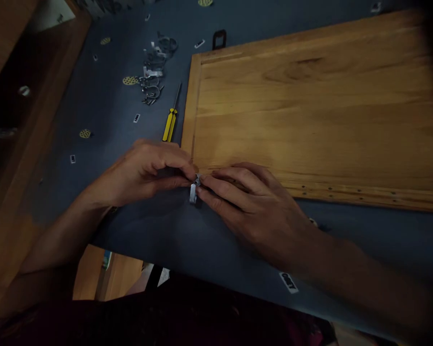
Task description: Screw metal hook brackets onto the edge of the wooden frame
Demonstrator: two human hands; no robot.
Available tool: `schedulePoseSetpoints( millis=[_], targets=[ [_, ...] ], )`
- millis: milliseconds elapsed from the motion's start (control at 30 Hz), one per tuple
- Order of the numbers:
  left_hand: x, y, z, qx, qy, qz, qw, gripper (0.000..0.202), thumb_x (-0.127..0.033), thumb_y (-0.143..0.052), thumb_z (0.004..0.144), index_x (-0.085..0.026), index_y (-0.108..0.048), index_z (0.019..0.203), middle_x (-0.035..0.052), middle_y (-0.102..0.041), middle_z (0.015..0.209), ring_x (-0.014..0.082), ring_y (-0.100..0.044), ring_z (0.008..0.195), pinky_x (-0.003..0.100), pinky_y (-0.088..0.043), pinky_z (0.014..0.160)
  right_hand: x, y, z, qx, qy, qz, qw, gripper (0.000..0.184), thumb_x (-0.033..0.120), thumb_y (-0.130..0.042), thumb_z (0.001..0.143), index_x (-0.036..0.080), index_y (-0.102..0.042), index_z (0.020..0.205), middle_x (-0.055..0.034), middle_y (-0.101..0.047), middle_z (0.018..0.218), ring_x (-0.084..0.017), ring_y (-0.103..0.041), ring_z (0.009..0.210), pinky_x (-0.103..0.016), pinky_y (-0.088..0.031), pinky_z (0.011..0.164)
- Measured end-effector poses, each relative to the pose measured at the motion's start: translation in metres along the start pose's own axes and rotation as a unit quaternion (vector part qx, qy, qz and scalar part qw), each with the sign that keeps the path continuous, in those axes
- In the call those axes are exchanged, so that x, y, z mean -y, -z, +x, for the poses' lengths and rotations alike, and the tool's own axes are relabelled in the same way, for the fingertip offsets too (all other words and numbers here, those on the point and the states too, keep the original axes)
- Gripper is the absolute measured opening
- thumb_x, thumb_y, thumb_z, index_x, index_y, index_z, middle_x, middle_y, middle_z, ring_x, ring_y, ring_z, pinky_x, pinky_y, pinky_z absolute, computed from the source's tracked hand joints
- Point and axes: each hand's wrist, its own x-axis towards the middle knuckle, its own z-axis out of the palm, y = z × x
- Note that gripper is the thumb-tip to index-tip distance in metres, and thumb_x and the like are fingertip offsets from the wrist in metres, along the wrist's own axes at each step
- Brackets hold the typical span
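Small silvery metal bracket (193, 193) is pinched by left hand (144, 168) and right hand (252, 206) at near left corner of honey-brown rectangular wooden panel (292, 110), apparently placed but unfastened, with yellow-handled screwdriver (170, 125) idle and loose silvery metal hardware (153, 72) far left.

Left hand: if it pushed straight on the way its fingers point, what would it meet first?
The left hand would first meet the metal bracket at its fingertips, then likely the right hand just beyond, though exact depth there is unclear.

Metal piece (193, 193) partly behind fingertips (211, 183), wooden panel (310, 110) cut off at right, small hardware (152, 72) blurred
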Motion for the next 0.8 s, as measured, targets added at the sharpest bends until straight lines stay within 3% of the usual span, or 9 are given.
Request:
schedulePoseSetpoints(
  millis=[267, 533, 800],
  targets=[
    [0.0006, -0.0031, 0.0005, -0.005, -0.011, 0.017, 1.0, 0.02, -0.035, -0.063, 0.108, -0.026, -0.075, 0.094, 0.0036, -0.08, 0.091, 0.0182, -0.075, 0.088, 0.029, -0.057, 0.082, 0.0003, 0.0034, -0.0004, 0.011, -0.007, 0.013, 1.0, 0.046, 0.009, -0.034, 0.111, 0.014, -0.079, 0.12, -0.0084, -0.08, 0.124, -0.027, -0.069, 0.115, -0.044, -0.058, 0.102],
    [0.0011, -0.0039, 0.0006, -0.015, -0.021, -0.002, 1.0, 0.013, -0.026, -0.067, 0.105, -0.023, -0.077, 0.096, 0.0044, -0.08, 0.094, 0.0171, -0.075, 0.09, 0.03, -0.058, 0.081, 0.0012, 0.0006, -0.0004, -0.005, -0.008, 0.003, 1.0, 0.045, 0.008, -0.034, 0.111, 0.012, -0.078, 0.12, -0.0053, -0.081, 0.123, -0.026, -0.07, 0.115, -0.043, -0.058, 0.101],
    [0.0015, -0.0033, 0.0032, -0.017, -0.047, -0.034, 0.998, 0.009, -0.02, -0.072, 0.102, -0.024, -0.078, 0.097, 0.0034, -0.081, 0.092, 0.0157, -0.073, 0.087, 0.032, -0.059, 0.079, 0.0009, 0.0022, -0.0015, 0.001, -0.005, 0.009, 1.0, 0.042, 0.007, -0.039, 0.109, 0.013, -0.079, 0.118, -0.0083, -0.08, 0.122, -0.027, -0.069, 0.114, -0.044, -0.059, 0.101]
  ],
)
